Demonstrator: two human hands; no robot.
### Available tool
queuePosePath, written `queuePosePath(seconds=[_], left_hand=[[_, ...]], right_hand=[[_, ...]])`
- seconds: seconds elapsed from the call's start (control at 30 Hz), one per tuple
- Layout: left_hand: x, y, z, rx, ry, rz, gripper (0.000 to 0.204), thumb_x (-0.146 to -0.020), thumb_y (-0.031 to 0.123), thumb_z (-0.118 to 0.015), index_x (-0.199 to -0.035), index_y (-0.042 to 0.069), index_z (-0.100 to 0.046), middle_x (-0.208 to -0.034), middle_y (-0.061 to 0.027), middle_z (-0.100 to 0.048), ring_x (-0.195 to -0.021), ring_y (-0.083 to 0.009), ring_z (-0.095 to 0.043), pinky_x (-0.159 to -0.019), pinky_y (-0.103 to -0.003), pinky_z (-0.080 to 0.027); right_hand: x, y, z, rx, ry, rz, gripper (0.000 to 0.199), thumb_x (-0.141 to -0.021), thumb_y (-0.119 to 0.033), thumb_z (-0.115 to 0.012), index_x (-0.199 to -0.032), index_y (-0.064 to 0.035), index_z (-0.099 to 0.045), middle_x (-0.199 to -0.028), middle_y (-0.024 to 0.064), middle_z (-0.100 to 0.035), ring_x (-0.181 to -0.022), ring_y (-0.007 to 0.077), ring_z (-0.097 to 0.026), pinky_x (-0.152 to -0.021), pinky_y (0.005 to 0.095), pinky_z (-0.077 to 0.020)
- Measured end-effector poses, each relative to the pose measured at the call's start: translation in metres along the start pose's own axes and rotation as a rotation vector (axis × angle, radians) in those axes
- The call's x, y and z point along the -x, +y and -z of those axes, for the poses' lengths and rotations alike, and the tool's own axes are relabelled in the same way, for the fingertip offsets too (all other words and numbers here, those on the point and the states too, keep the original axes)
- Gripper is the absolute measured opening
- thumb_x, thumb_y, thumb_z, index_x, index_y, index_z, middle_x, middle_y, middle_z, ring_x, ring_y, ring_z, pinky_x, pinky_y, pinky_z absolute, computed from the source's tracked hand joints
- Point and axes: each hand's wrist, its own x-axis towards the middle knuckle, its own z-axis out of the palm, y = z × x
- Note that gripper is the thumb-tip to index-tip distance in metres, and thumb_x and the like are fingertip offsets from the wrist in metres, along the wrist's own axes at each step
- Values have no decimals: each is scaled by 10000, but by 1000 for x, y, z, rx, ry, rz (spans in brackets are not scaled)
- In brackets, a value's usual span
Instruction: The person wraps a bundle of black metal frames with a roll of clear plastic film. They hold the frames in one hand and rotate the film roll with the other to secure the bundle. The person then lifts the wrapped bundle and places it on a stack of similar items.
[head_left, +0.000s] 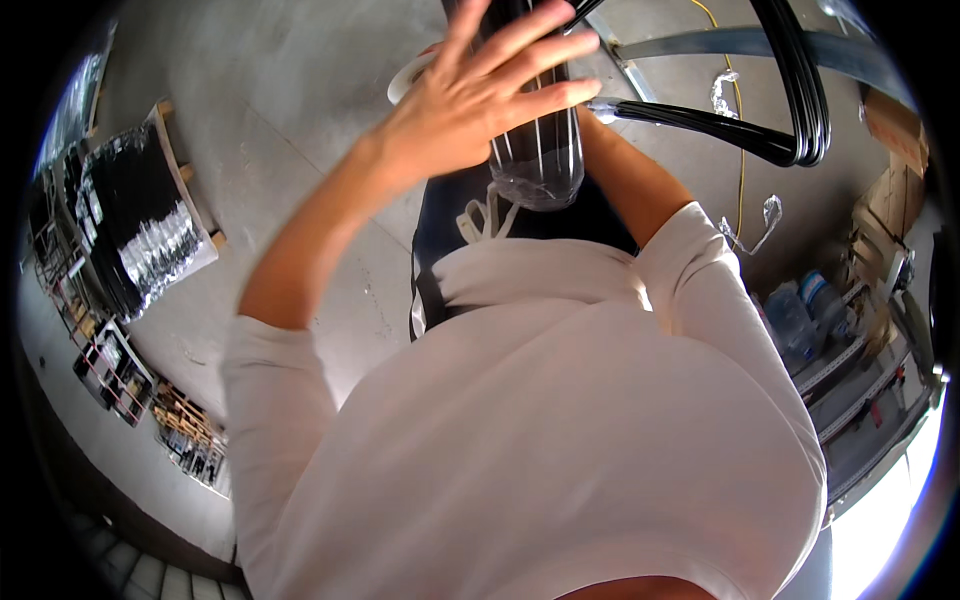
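A bundle of long black pieces point(537, 150), wrapped in clear plastic film, stands before my body at the top of the view. Over its near side lies my left hand point(475, 95), open, its fingers spread toward the right. Behind the bundle my right forearm point(630, 175) reaches up; the hand itself is hidden, so its fingers cannot be read. Just left of my left hand, the edge of a white round thing point(405, 80) shows, partly covered; I cannot tell its kind.
Bent black tubes or strips point(795, 100) hang by a metal bar point(720, 42) at upper right. A yellow cord point(740, 130) runs along the concrete floor. Wrapped black goods point(140, 210) sit on a pallet at left. Plastic bottles point(800, 315) stand near shelving at right.
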Motion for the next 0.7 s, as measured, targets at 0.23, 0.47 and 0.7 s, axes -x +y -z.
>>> queuePosePath(seconds=[0.23,0.47,0.7], left_hand=[[91,47,-48,1144,495,1309,984,-627,278,-774,-1266,-94,-126,-1213,-216,-310,-1164,-298,-339,-937,-351,-338],[102,54,-42,897,402,1406,889,-522,213,-779,-1254,44,-303,-1082,-130,-509,-1038,-229,-493,-873,-317,-400],[122,97,-19,838,651,1339,835,-562,120,-733,-1257,85,-271,-1164,-138,-445,-1068,-285,-469,-882,-346,-391]], right_hand=[[4,-3,-32,-54,-35,-142,414,-765,-127,-598,-1123,23,-452,-1044,124,-547,-903,204,-564,-843,303,-455],[37,-25,-27,-203,155,-236,323,-837,-151,-528,-1104,25,-481,-1047,120,-547,-892,206,-569,-851,318,-463],[95,-107,-86,572,614,300,283,-675,69,-440,-942,24,-523,-852,97,-541,-790,174,-536,-720,270,-447]])
